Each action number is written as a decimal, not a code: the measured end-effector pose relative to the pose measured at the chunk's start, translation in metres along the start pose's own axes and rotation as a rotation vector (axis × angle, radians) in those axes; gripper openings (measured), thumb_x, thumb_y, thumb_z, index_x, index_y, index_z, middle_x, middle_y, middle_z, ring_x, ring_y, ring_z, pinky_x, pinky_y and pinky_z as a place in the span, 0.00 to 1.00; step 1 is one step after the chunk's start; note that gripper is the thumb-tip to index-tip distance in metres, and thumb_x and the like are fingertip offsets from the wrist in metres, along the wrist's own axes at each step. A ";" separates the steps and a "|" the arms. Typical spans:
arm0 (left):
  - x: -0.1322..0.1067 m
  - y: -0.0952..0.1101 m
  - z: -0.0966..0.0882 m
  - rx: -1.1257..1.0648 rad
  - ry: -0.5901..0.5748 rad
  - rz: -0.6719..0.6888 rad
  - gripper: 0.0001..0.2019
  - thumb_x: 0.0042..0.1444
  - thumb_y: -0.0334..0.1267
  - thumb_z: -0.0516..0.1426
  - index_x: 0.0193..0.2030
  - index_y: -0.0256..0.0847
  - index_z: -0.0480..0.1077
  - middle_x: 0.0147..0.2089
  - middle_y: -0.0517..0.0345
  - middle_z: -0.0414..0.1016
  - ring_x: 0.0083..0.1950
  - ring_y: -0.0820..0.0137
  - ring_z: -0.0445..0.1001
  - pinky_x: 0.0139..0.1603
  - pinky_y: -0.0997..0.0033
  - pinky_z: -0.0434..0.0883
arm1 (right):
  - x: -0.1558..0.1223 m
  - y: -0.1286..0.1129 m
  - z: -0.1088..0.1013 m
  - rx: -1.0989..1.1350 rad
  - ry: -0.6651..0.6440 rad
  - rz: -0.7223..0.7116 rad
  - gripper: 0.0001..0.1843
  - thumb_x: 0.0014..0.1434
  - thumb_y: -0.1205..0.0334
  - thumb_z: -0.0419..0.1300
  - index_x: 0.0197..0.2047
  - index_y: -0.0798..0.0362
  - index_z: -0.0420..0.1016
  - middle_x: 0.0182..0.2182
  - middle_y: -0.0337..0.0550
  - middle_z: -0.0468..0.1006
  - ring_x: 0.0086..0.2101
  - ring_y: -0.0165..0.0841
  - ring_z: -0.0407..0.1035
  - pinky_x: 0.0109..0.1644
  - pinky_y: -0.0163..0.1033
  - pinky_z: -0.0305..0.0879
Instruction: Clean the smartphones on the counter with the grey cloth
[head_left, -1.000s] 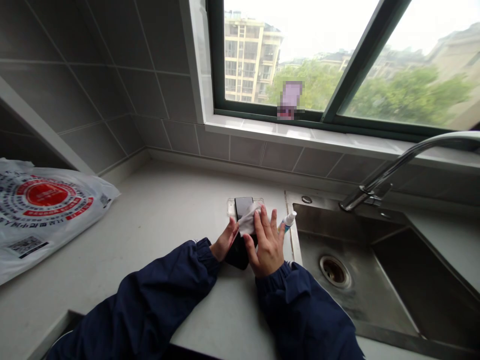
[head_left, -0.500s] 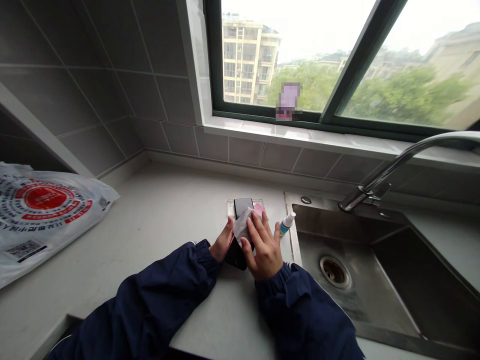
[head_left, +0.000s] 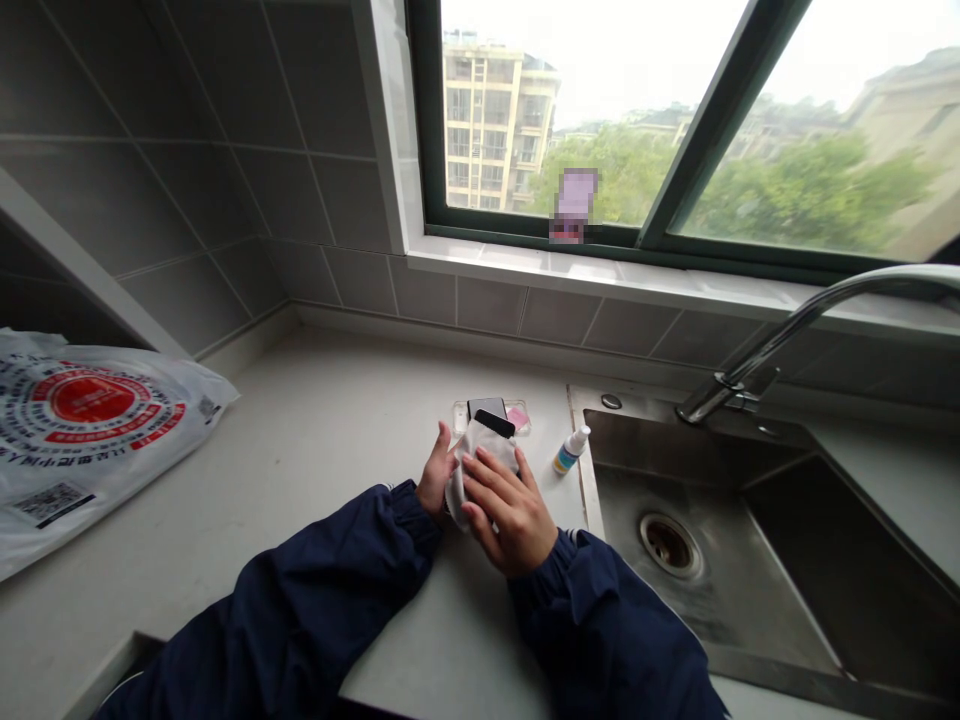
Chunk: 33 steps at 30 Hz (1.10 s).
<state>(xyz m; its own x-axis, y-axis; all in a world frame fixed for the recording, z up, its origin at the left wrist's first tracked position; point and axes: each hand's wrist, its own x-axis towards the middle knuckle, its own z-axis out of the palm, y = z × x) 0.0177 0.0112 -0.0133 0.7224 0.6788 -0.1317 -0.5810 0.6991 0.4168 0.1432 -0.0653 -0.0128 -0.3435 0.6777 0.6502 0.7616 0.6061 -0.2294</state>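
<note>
In my left hand [head_left: 433,478] is a black smartphone [head_left: 495,422], gripped along its left side, thumb up. A pale grey wiping cloth [head_left: 459,492] covers most of the phone and leaves only its far end bare. My right hand [head_left: 514,512] presses the cloth onto the phone with fingers stretched over it. Beyond the phone, on the counter, lies a clear phone case [head_left: 459,416] with a dark flat piece [head_left: 480,407] and a pink piece [head_left: 517,416] on it. A small white-capped spray bottle [head_left: 571,450] stands to the right of my right hand.
A steel sink [head_left: 720,480] with a curved tap [head_left: 810,310] lies to the right of the white counter [head_left: 315,420]. At the left is a white plastic bag [head_left: 112,430] with red and black print. A window [head_left: 570,130] and its sill are behind.
My right hand and the cloth have slid down the phone towards me and slightly left. The phone's black far end now shows above the cloth, and the spray bottle is less covered.
</note>
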 end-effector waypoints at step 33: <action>0.000 0.001 -0.006 -0.003 -0.043 -0.107 0.43 0.56 0.68 0.46 0.62 0.27 0.63 0.49 0.35 0.76 0.51 0.54 0.76 0.58 0.55 0.69 | -0.002 0.001 0.007 0.055 -0.027 0.020 0.26 0.65 0.64 0.53 0.65 0.59 0.63 0.64 0.54 0.62 0.67 0.44 0.50 0.66 0.53 0.60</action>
<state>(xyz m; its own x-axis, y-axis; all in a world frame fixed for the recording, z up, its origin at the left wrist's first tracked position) 0.0146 0.0130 -0.0182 0.7957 0.5902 -0.1360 -0.5009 0.7676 0.3999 0.1408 -0.0633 -0.0193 -0.3440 0.7001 0.6257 0.7372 0.6141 -0.2818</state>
